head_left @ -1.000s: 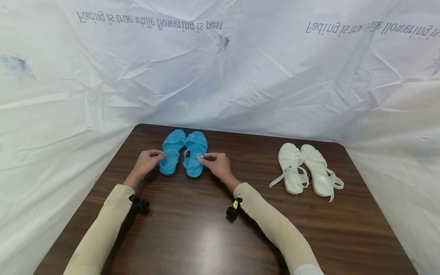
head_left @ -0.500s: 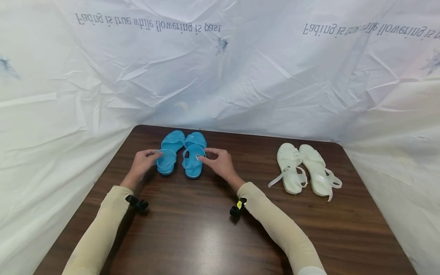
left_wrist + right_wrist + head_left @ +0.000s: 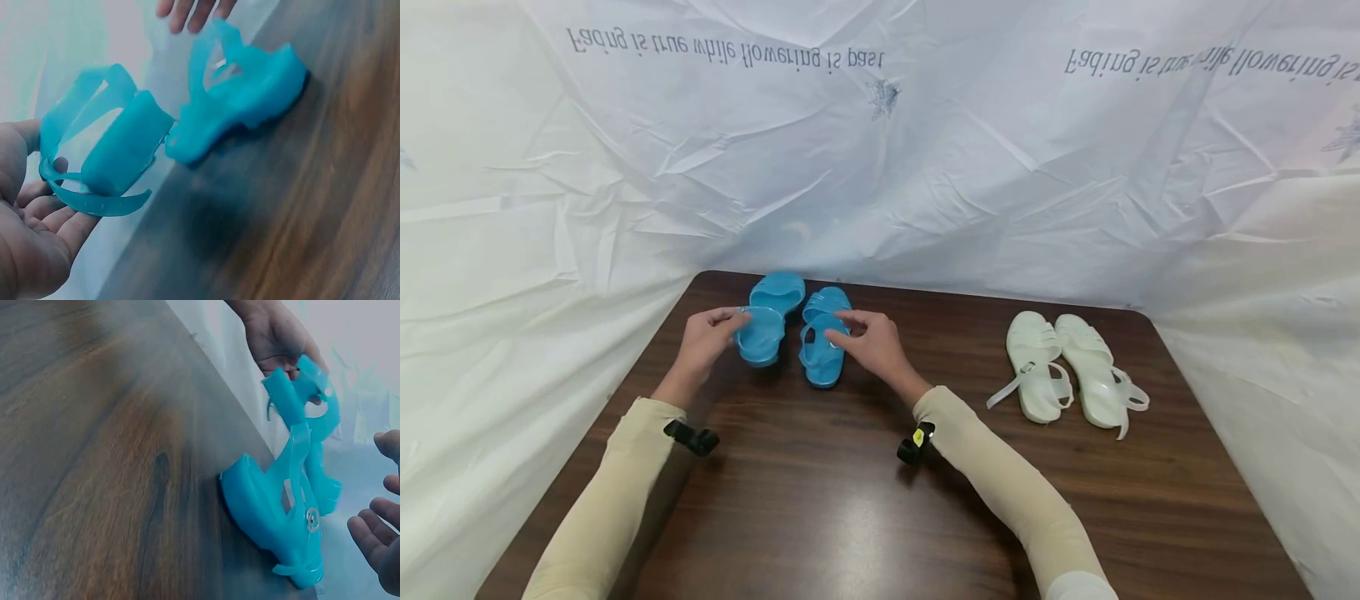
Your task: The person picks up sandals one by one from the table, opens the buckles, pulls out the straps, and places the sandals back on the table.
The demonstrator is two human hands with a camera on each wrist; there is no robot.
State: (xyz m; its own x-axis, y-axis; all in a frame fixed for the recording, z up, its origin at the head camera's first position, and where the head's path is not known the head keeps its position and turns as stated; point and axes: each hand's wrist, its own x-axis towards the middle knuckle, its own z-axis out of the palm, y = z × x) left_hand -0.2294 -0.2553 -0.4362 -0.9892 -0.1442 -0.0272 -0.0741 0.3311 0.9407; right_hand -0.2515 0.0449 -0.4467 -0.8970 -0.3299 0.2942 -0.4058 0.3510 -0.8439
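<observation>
At the table's far left, my left hand (image 3: 703,340) pinches the ankle strap of the left blue sandal (image 3: 762,337) between thumb and fingers. The left wrist view shows this sandal (image 3: 128,150) raised off the table, its loose strap end hanging over the fingers. The other blue sandal (image 3: 823,358) lies on the table, sole down, toe away from me; its metal buckle (image 3: 312,519) shows in the right wrist view. Over its right side hovers my right hand (image 3: 874,343), thumb and fingers spread, holding nothing. A gap shows between these fingers (image 3: 372,534) and the sandal.
A pair of white sandals (image 3: 1033,367) lies side by side on the right of the brown wooden table (image 3: 850,500), straps undone. Behind the table's far edge hangs a white printed sheet (image 3: 925,183). Both wrists carry small black cameras (image 3: 692,437).
My left hand has raised the left blue sandal off the table. My right hand has come away from the right sandal's buckle strap and lifted slightly. The white sandals stay put.
</observation>
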